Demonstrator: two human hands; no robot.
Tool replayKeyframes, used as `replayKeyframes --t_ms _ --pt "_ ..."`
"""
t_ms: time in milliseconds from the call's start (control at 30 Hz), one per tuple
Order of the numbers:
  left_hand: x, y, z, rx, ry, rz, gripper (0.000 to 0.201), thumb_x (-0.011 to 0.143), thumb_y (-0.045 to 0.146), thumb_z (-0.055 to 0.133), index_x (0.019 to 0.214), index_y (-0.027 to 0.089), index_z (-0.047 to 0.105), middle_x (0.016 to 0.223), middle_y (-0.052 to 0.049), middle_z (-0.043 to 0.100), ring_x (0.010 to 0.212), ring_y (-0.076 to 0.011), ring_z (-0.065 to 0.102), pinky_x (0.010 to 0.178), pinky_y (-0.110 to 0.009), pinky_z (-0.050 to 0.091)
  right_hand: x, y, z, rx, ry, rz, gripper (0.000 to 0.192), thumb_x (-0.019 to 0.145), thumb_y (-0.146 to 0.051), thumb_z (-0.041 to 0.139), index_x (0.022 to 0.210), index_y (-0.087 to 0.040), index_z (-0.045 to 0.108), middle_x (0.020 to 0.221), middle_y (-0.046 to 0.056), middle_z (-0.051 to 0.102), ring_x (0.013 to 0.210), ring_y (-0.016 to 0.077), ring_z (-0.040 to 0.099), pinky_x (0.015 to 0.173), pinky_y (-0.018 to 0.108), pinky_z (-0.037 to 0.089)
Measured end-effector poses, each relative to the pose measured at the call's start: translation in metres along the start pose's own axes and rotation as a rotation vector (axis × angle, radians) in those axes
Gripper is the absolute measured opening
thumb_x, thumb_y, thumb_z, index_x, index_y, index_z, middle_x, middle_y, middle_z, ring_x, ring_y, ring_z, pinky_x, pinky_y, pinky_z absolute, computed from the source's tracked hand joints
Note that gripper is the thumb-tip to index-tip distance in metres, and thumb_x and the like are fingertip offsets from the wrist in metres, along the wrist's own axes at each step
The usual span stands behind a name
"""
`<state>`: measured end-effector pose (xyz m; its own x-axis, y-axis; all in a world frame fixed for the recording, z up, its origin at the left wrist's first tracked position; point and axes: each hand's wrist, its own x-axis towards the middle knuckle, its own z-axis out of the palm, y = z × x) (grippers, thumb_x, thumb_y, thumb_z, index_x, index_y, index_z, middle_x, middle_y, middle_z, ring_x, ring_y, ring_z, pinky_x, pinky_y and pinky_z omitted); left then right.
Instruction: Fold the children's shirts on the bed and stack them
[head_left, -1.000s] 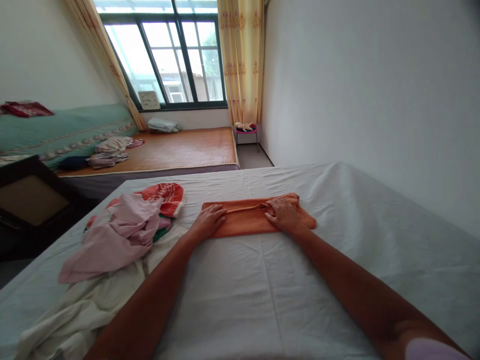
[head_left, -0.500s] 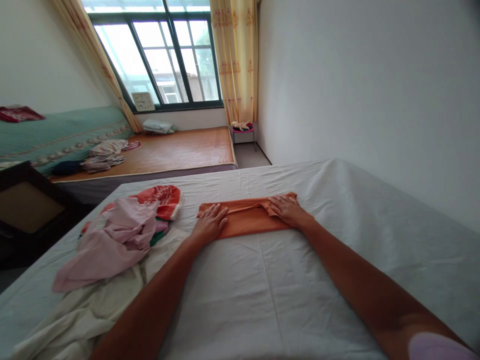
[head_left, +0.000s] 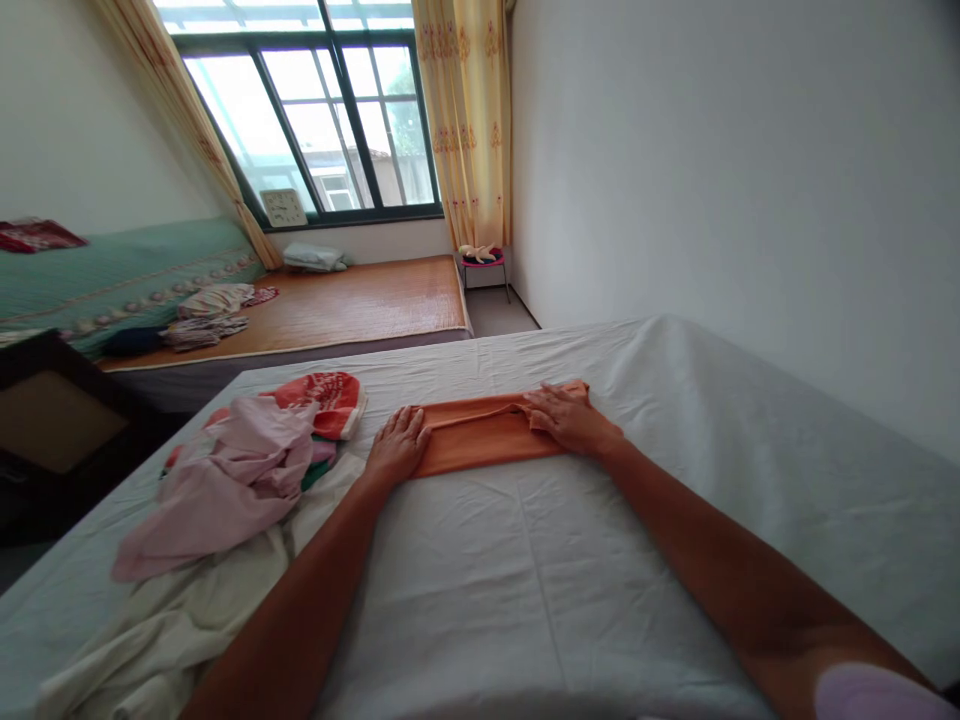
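Note:
An orange garment (head_left: 480, 440), folded into a long flat strip, lies crosswise on the white sheet (head_left: 457, 590) in the middle of the head view. My left hand (head_left: 399, 443) rests on its left end with the fingers stretched out, covering that end. On the right part of the strip lies my right hand (head_left: 571, 418), flat and with its fingers extended. Between the two hands a loose fold runs along the cloth's upper layer. Neither hand grips the fabric.
Left of my left arm is a heap with a pink garment (head_left: 225, 470), a red printed cloth (head_left: 330, 395) and a white cloth (head_left: 187, 620). Beyond stands a second bed with a brown mat (head_left: 367, 295). A white wall (head_left: 735, 200) rises on the right.
My left hand has slid left to the end of the orange garment. My right hand has shifted slightly left on it, and the garment itself has moved a little left.

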<state>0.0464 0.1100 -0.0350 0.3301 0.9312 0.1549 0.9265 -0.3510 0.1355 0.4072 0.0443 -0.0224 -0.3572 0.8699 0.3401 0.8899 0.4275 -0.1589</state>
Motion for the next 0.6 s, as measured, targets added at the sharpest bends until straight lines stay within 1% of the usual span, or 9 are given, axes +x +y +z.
replayKeyframes --t_ms 67,133,200,300,367,400,467,533,600 --pt "0.002 -0.003 0.001 -0.035 0.027 0.007 0.05 0.097 0.039 0.033 0.14 0.018 0.046 0.151 -0.012 0.038 0.14 -0.0259 0.031 0.113 -0.045 0.024 0.003 -0.01 -0.002 0.142 -0.084 -0.083 0.047 0.1 -0.037 0.027 0.133 -0.021 0.056 0.139 0.004 0.055 0.139 0.0181 0.034 0.114 0.037 0.027" --pt "0.004 -0.008 0.0 -0.084 0.059 -0.01 0.047 0.097 0.036 0.03 0.132 0.017 0.054 0.147 -0.012 0.044 0.137 -0.024 0.037 0.113 -0.041 0.028 0.005 -0.011 -0.004 0.276 -0.106 -0.053 0.049 0.101 -0.037 0.023 0.124 -0.022 0.064 0.133 0.003 0.06 0.133 0.0162 0.043 0.112 0.035 0.032" --pt "0.006 -0.014 -0.004 -0.12 0.1 -0.043 0.044 0.096 0.033 0.032 0.125 0.015 0.059 0.139 -0.013 0.052 0.131 -0.0229 0.044 0.11 -0.037 0.032 0.004 -0.005 -0.006 0.401 -0.054 0.037 0.055 0.1 -0.04 0.02 0.11 -0.021 0.071 0.123 0.004 0.066 0.125 0.0162 0.053 0.109 0.035 0.036" --pt "0.01 -0.02 -0.015 -0.106 0.117 -0.121 0.043 0.091 0.031 0.042 0.126 0.01 0.056 0.125 -0.017 0.062 0.119 -0.0243 0.055 0.102 -0.035 0.039 0.002 0.007 -0.008 0.548 0.083 0.21 0.057 0.098 -0.046 0.023 0.093 -0.021 0.074 0.106 0.005 0.073 0.108 0.0185 0.064 0.103 0.036 0.042" --pt "0.013 -0.021 -0.026 -0.069 0.022 -0.21 0.045 0.088 0.036 0.048 0.123 0.01 0.057 0.115 -0.017 0.066 0.111 -0.0261 0.06 0.093 -0.034 0.044 0.001 0.014 -0.007 0.606 0.165 0.326 0.056 0.096 -0.05 0.028 0.088 -0.021 0.075 0.095 0.006 0.075 0.097 0.0199 0.068 0.096 0.036 0.047" --pt "0.015 -0.021 -0.032 -0.05 -0.046 -0.252 0.045 0.086 0.041 0.05 0.118 0.011 0.06 0.11 -0.017 0.068 0.107 -0.0271 0.062 0.088 -0.033 0.045 0.001 0.017 -0.007 0.63 0.207 0.384 0.056 0.095 -0.052 0.029 0.087 -0.02 0.075 0.091 0.006 0.075 0.092 0.0203 0.069 0.092 0.035 0.049" --pt "0.02 -0.018 -0.042 -0.019 -0.162 -0.31 0.043 0.081 0.049 0.055 0.099 0.012 0.067 0.098 -0.017 0.071 0.098 -0.0294 0.065 0.078 -0.032 0.046 0.001 0.023 -0.007 0.679 0.298 0.485 0.059 0.093 -0.057 0.031 0.085 -0.019 0.074 0.085 0.007 0.075 0.083 0.0204 0.069 0.083 0.032 0.052" --pt "0.023 -0.014 -0.05 0.0 -0.216 -0.324 0.042 0.075 0.054 0.059 0.078 0.013 0.068 0.084 -0.018 0.072 0.088 -0.0316 0.067 0.069 -0.032 0.046 0.001 0.032 -0.009 0.724 0.395 0.551 0.061 0.092 -0.061 0.032 0.083 -0.018 0.073 0.082 0.007 0.075 0.079 0.0199 0.07 0.078 0.031 0.054" --pt "0.024 -0.01 -0.055 0.002 -0.23 -0.306 0.04 0.072 0.054 0.062 0.066 0.015 0.066 0.074 -0.016 0.071 0.079 -0.031 0.067 0.063 -0.031 0.044 -0.001 0.044 -0.012 0.747 0.507 0.609 0.063 0.09 -0.064 0.031 0.08 -0.017 0.072 0.081 0.008 0.075 0.078 0.0195 0.07 0.075 0.03 0.054"
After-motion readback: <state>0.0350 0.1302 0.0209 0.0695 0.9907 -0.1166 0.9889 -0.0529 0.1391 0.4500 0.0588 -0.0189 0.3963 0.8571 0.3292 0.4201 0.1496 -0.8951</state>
